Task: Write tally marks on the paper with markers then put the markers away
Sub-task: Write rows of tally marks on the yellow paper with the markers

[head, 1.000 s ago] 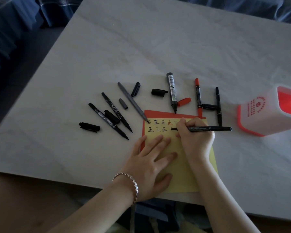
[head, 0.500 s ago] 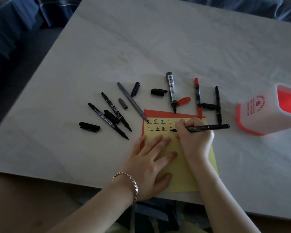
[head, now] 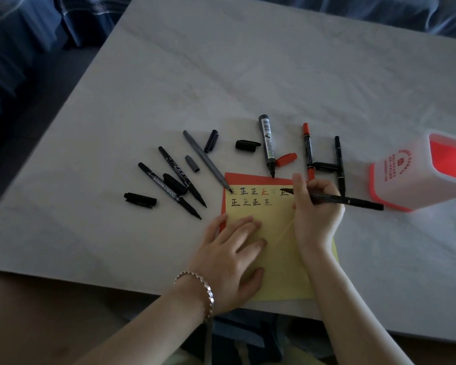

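Right hand [head: 316, 209]: my fingers are curled and clamped round a black marker [head: 353, 200], above the top right part of the paper.
Black marker: it lies nearly level, its back end pointing toward the right side of the surface; the writing end shows past my fingers by the top row of marks, too blurred for me to tell if it touches.
Left hand [head: 234, 248]: fingers straight and spread, pressed flat on the paper's left half; a bracelet [head: 203, 285] sits on the wrist.
Yellow paper [head: 279, 259]: at the near edge of the table [head: 248, 75], on top of a red sheet [head: 248, 179] that shows along its top and left sides.
Tally marks [head: 250, 196]: two rows near the paper's far edge, mostly black, one red.
Loose markers: a grey pen [head: 206, 159], thick grey marker [head: 267, 146] and red marker [head: 308, 151] lie uncapped beyond the paper; two black ones lie to its left, with caps scattered between.
Holder [head: 395, 169]: white with red inside, toward the right side of the surface, near the marker's back end.
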Action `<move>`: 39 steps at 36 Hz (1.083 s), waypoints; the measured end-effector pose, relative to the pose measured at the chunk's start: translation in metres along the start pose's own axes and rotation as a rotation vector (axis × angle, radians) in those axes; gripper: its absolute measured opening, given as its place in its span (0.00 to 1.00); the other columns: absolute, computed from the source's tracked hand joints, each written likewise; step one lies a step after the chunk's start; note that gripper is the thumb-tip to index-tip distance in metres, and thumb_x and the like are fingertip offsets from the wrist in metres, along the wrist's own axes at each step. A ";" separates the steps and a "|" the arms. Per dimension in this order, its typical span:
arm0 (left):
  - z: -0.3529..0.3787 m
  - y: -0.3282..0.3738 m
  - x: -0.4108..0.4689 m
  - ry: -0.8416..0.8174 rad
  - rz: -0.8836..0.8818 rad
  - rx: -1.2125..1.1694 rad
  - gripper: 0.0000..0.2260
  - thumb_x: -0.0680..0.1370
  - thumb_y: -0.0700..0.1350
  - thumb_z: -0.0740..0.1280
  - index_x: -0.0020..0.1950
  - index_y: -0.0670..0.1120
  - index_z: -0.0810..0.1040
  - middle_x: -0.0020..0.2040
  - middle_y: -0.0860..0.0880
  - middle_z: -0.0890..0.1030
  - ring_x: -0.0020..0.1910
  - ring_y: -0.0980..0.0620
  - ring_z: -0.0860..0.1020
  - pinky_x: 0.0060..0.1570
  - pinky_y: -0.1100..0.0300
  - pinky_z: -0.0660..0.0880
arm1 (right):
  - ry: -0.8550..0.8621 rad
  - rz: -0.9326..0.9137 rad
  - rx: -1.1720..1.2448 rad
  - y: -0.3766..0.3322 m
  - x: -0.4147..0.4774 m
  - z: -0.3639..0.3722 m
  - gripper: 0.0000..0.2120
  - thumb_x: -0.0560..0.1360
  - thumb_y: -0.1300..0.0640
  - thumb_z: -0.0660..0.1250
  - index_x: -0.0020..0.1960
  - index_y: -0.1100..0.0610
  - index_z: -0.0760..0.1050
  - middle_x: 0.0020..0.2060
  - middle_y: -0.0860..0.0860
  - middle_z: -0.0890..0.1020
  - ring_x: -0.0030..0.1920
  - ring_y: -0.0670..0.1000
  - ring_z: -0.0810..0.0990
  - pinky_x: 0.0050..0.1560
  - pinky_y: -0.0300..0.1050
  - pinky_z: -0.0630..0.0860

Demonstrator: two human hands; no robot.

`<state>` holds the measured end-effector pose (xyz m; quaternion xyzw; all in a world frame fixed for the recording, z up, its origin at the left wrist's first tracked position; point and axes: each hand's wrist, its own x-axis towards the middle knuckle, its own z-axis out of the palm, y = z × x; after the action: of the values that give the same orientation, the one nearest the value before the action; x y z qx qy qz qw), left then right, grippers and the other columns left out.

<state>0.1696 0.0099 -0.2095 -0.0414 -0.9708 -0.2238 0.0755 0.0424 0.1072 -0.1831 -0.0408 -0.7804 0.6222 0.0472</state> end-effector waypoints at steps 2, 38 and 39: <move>0.000 0.000 0.000 0.012 0.004 -0.008 0.16 0.71 0.54 0.61 0.54 0.49 0.78 0.59 0.47 0.77 0.64 0.51 0.68 0.66 0.48 0.57 | -0.069 0.031 0.033 -0.003 0.003 -0.005 0.11 0.71 0.59 0.70 0.34 0.53 0.70 0.27 0.49 0.74 0.24 0.39 0.70 0.29 0.29 0.67; -0.009 -0.016 -0.010 -0.077 0.082 0.075 0.19 0.74 0.54 0.57 0.64 0.53 0.69 0.66 0.53 0.72 0.68 0.51 0.63 0.67 0.53 0.56 | -0.428 -0.360 -0.773 -0.035 0.036 0.041 0.11 0.72 0.49 0.67 0.48 0.56 0.79 0.43 0.53 0.83 0.45 0.55 0.79 0.45 0.49 0.76; -0.009 -0.016 -0.010 -0.081 0.081 0.076 0.19 0.74 0.55 0.57 0.64 0.53 0.69 0.66 0.53 0.72 0.68 0.51 0.63 0.67 0.53 0.56 | -0.409 -0.359 -0.779 -0.035 0.040 0.039 0.10 0.72 0.51 0.67 0.48 0.56 0.79 0.43 0.54 0.82 0.46 0.56 0.79 0.45 0.50 0.76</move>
<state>0.1788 -0.0087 -0.2101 -0.0867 -0.9784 -0.1816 0.0467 -0.0019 0.0668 -0.1562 0.2033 -0.9437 0.2604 -0.0196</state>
